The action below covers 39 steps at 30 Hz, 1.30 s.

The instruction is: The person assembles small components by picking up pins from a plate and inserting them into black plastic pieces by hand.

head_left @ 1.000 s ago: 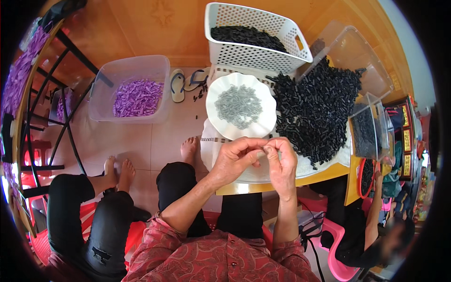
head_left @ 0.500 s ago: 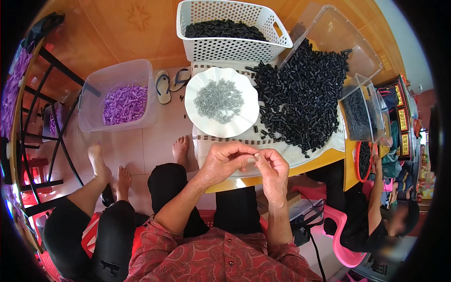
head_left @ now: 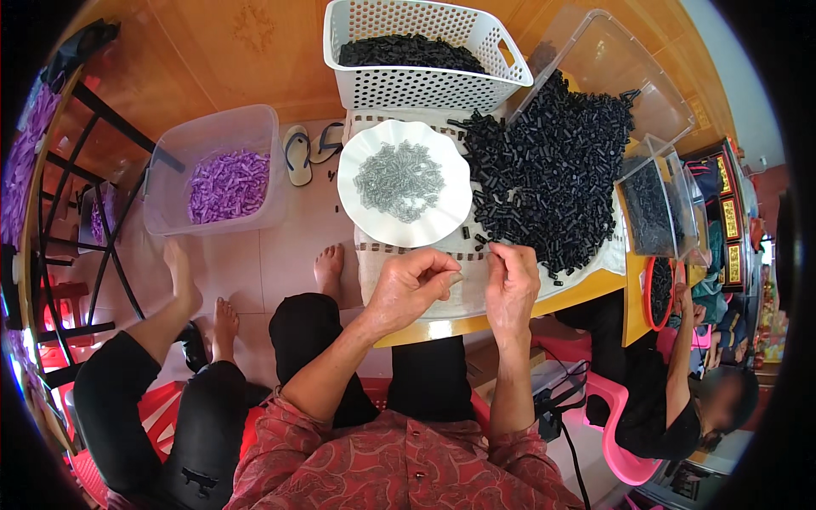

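Pinching narrowly near the frame's centre, the left hand may hold something tiny; beside it, the right hand's grip I cannot tell. Black pieces heap upper right; clear pieces lie on the plate, upper centre. Both look light, stiff, slippery, best taken mid-length.

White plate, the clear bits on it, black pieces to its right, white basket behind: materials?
White plate: smooth, glazed-looking; ceramic or hard plastic, can't tell.
Clear bits: probably plastic, since see-through and pale; glass not excluded.
Black pieces: likely plastic, semi-gloss, with small highlights.
White basket: likely moulded plastic, given the regular perforations and cut-out handle.
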Tool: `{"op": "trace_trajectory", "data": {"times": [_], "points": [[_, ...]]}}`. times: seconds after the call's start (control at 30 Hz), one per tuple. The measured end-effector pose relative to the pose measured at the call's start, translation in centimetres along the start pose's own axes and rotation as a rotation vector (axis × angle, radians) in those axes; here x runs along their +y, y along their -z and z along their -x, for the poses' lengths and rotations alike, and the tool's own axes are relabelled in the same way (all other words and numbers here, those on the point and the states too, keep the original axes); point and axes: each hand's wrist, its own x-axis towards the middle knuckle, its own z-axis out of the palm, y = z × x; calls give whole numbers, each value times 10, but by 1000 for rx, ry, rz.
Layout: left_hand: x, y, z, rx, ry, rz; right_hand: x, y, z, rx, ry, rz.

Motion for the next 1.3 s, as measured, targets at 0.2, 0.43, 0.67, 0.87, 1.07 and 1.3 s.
{"op": "trace_trajectory", "data": {"times": [0.2,0.43,0.67,0.87,1.07,1.3], "points": [[-3,5,-1,-25,30,-32,-7,-4,-6,-113,-68,10],[-3,6,-2,-26,28,-43,-4,-7,-5,-57,-45,-101],[-1,3,-2,44,-11,45,-17,1,5,-220,-326,-598],[-3,8,-2,3,16,106,-33,0,4,-235,-220,-588],[-3,11,-3,-1,-19,234,-35,-2,-1,-224,-135,-586],[8,24,-4,98,-102,357,-24,4,1,-64,-198,-443]]}}
